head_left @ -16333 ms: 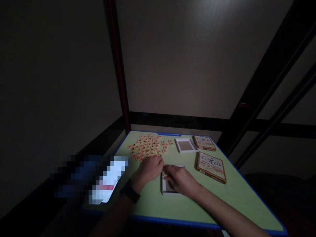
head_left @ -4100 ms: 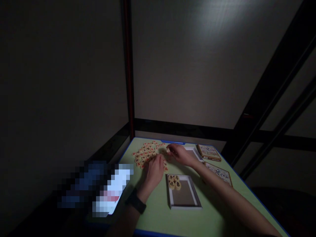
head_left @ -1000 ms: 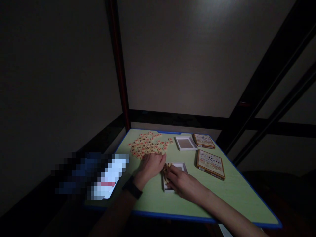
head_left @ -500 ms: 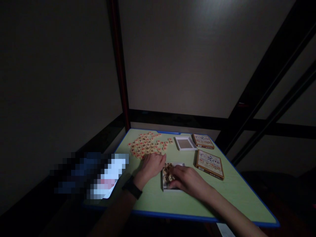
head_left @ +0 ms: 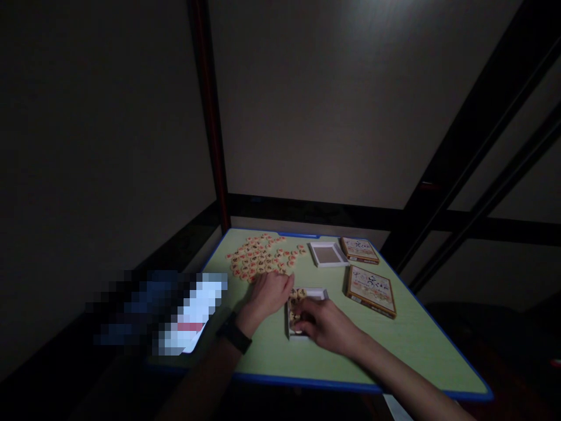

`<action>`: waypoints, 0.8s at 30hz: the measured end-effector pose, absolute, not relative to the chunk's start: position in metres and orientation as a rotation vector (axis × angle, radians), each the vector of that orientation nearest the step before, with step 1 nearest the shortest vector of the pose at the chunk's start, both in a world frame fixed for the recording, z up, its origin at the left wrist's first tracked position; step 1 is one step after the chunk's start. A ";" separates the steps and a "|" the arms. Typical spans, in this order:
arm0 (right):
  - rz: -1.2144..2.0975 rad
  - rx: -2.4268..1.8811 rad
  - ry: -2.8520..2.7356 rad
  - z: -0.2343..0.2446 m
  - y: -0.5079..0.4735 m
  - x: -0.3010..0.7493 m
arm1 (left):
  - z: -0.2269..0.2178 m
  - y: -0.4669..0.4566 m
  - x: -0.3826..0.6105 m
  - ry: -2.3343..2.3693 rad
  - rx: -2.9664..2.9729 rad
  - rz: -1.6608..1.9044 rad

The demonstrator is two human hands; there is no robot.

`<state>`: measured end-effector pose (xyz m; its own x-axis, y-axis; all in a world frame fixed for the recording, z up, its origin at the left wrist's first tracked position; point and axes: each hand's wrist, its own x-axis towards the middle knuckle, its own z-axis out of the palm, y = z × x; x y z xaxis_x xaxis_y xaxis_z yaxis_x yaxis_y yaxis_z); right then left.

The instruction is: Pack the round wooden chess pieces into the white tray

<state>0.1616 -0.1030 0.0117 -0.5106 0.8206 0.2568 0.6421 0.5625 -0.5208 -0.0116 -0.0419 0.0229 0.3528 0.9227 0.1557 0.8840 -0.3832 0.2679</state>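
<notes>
Inside a small white box on the table, my right hand has its thumb and fingers closed round a Chinese chess piece. More round wooden pieces with black characters lie along the box's left side; the fingers partly cover them. My left hand, with a dark watch on its wrist, rests at the near edge of a loose spread of Chinese chess pieces with red and black characters. Its fingertips point away and are hidden, so any piece under them does not show.
A white box lid or tray lies at the back. Right of it are two printed boxes, one farther and one nearer. A lit, blurred screen is at the table's left edge. Blue edging borders the green table.
My right hand has shifted slightly left within the white box, and the piece at its fingers has moved toward the left side. My left hand stays in place.
</notes>
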 end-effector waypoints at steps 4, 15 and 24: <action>0.562 -1.167 -2.315 0.014 -0.107 0.161 | 0.023 -0.042 -0.012 1.661 2.488 0.417; 0.833 -1.289 -2.034 0.013 -0.106 0.156 | 0.026 -0.044 -0.011 1.666 2.495 0.368; 0.560 -1.294 -2.152 0.008 -0.102 0.155 | 0.027 -0.045 -0.011 1.672 2.512 0.377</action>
